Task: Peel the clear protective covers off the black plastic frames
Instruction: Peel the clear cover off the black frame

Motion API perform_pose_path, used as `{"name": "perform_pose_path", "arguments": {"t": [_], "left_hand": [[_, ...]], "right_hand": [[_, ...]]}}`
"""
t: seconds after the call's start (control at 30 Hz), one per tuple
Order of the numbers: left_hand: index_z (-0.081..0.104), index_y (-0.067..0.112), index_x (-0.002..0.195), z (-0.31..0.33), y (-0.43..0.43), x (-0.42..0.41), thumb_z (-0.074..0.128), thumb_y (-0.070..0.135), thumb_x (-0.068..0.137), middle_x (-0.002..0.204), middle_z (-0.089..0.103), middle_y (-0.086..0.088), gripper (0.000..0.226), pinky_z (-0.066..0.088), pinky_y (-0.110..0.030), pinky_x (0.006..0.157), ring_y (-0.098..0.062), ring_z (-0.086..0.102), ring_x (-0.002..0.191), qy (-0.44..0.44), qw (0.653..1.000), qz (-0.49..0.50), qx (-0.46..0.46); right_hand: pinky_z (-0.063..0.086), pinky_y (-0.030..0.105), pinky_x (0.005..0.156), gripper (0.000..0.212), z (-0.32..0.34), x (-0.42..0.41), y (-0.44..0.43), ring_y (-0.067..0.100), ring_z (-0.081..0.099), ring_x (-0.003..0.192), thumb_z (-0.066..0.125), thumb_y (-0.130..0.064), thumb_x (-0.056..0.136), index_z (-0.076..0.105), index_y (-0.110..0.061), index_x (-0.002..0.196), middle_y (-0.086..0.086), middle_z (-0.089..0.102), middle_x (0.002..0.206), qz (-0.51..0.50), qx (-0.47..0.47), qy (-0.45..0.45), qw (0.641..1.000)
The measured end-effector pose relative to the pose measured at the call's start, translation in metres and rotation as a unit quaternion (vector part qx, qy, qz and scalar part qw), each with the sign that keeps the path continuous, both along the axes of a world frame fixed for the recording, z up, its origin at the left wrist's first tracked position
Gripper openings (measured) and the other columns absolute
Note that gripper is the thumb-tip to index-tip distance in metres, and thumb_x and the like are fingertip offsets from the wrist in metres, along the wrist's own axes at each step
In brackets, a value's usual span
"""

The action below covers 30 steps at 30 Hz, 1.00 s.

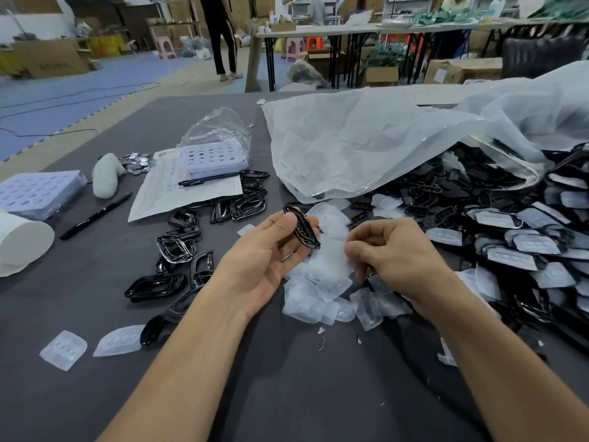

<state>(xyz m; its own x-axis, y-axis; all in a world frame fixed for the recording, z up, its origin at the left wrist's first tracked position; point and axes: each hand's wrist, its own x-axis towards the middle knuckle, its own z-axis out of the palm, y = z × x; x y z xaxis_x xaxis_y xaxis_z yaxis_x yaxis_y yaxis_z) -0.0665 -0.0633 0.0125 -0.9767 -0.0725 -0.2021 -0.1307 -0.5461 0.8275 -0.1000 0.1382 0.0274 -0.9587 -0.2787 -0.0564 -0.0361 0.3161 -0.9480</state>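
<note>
Left hand [267, 247]: thumb and fingertips pinch the glossy black plastic frame [302, 228], edge-on, beyond the palm. Right hand [392, 250]: fingers curled, pinching the translucent clear cover [331, 263] just near of the frame.

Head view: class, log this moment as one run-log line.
left hand grips black frame | right hand curled beside clear covers, grip unclear | covered frames heaped right

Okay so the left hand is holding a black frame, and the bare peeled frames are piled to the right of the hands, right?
Not quite. The left hand does hold a black frame, but the bare peeled frames are piled to the left of the hands; the covered frames lie on the right. The head view shows it.
</note>
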Motion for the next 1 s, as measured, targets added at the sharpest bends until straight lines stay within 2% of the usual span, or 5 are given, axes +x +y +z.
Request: {"name": "perform_pose_path", "arguments": {"t": [0.13, 0.27, 0.43, 0.67, 1.0], "left_hand": [[0.053, -0.005, 0.141, -0.0005, -0.0009, -0.0004, 0.07, 0.028, 0.079, 0.116, 0.078, -0.009, 0.073, 0.062, -0.026, 0.082, -0.014, 0.077, 0.093, 0.002, 1.0, -0.004, -0.01], [0.06, 0.001, 0.133, -0.0015, -0.0011, -0.0005, 0.069, 0.029, 0.079, 0.115, 0.078, -0.008, 0.061, 0.062, -0.025, 0.081, -0.013, 0.077, 0.093, 0.003, 1.0, -0.012, -0.013], [0.064, 0.005, 0.124, -0.0019, -0.0012, -0.0003, 0.07, 0.029, 0.079, 0.114, 0.078, -0.008, 0.052, 0.062, -0.025, 0.081, -0.013, 0.077, 0.093, 0.01, 1.0, -0.015, -0.011], [0.061, 0.001, 0.13, -0.002, 0.0012, -0.0002, 0.071, 0.028, 0.079, 0.115, 0.078, -0.011, 0.058, 0.061, -0.026, 0.078, -0.015, 0.077, 0.095, 0.009, 1.0, -0.018, 0.001], [0.065, 0.006, 0.118, -0.0002, 0.0068, 0.0038, 0.069, 0.029, 0.082, 0.115, 0.077, -0.013, 0.043, 0.062, -0.034, 0.076, -0.018, 0.075, 0.098, 0.017, 0.997, -0.081, -0.008]], "right_hand": [[0.057, 0.033, 0.066, 0.015, -0.0016, -0.0018, -0.0002, 0.012, 0.067, 0.059, 0.082, -0.015, 0.084, 0.078, -0.026, 0.075, -0.003, 0.076, 0.069, -0.02, 0.065, 0.032, 0.997], [0.052, 0.017, 0.05, 0.018, -0.0009, 0.0004, 0.0014, 0.004, 0.067, 0.056, 0.089, -0.025, 0.078, 0.077, -0.029, 0.065, -0.011, 0.071, 0.061, -0.044, 0.179, 0.102, 0.978], [0.047, 0.013, 0.052, 0.025, 0.0, 0.0026, -0.001, 0.001, 0.064, 0.056, 0.09, -0.031, 0.076, 0.073, -0.032, 0.058, -0.012, 0.068, 0.058, -0.038, 0.268, 0.114, 0.956], [0.049, 0.025, 0.05, 0.009, 0.0054, 0.0052, -0.0021, 0.019, 0.06, 0.05, 0.083, -0.003, 0.082, 0.08, -0.009, 0.076, 0.012, 0.072, 0.064, 0.019, -0.031, -0.057, 0.998], [0.055, 0.02, 0.053, 0.012, 0.0018, -0.0006, -0.0028, 0.011, 0.06, 0.054, 0.07, 0.003, 0.091, 0.077, -0.002, 0.1, 0.003, 0.064, 0.064, -0.03, -0.209, -0.135, 0.968]]}}
